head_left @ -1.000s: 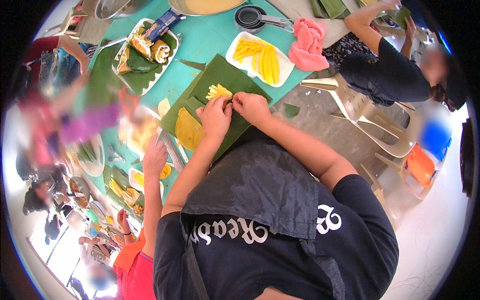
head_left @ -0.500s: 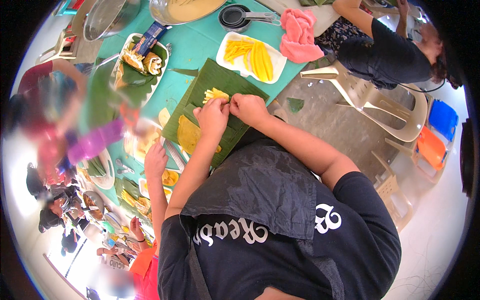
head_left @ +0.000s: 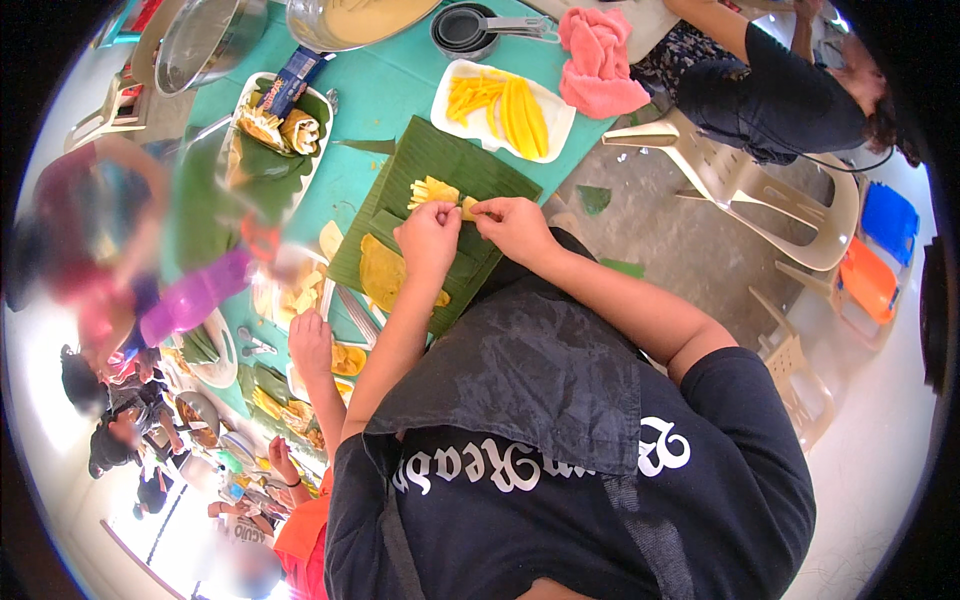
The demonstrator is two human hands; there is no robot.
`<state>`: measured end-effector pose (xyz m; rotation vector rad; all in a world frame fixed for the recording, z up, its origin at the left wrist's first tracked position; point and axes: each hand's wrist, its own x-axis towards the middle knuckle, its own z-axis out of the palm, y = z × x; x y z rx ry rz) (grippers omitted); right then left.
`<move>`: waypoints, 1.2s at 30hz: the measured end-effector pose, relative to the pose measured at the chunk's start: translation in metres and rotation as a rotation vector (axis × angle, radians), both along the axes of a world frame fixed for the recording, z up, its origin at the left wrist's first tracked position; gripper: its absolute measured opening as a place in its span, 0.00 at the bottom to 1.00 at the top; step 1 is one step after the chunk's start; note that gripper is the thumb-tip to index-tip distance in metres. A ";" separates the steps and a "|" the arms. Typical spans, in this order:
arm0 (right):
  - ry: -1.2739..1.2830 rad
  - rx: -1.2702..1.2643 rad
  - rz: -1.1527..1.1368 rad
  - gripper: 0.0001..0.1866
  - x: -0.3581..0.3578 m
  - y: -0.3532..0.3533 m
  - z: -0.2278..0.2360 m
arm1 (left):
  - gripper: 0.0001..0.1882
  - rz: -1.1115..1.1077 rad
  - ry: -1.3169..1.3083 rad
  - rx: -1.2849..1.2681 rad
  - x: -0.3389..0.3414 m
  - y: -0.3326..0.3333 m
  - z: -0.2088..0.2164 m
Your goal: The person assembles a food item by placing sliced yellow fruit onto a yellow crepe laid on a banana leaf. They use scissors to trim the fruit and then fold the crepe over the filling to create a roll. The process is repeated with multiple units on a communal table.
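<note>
Both my hands are over a square of green banana leaf (head_left: 490, 165) at the table's edge. My right hand (head_left: 515, 230) pinches a small pale yellow piece (head_left: 468, 207) between its fingertips. Close beside it, my left hand (head_left: 427, 237) is closed, its fingertips pressed together; what they grip is hidden. A bundle of yellow strips (head_left: 433, 190) lies on the leaf just beyond my left fingers. Nearer me on the leaf, a flat yellow crepe-like wrapper (head_left: 385, 272) lies partly behind my left forearm.
Beyond the leaf stand a white tray of mango strips (head_left: 520, 110), nested measuring cups (head_left: 465, 32), a pink towel (head_left: 600, 65) and a bowl of batter (head_left: 365, 18). Left is a tray of wraps (head_left: 265, 160); a co-worker's hand (head_left: 312, 345) reaches in. Plastic chairs (head_left: 750, 185) stand right.
My right hand has drawn slightly away from my left, and the pale yellow piece now shows between them. The co-worker's hand at left has shifted slightly.
</note>
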<state>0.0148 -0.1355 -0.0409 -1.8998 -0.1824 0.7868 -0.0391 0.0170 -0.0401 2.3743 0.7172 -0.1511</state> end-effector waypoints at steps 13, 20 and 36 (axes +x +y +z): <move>0.499 0.130 -0.085 0.19 -0.001 0.011 0.007 | 0.09 0.094 0.003 -0.170 -0.002 0.003 -0.008; 0.597 0.172 -0.147 0.17 0.003 0.017 0.009 | 0.10 0.098 0.000 -0.279 -0.005 0.011 -0.020; 0.653 0.187 -0.338 0.07 0.005 0.031 0.005 | 0.12 0.050 0.148 -0.196 0.000 0.010 -0.007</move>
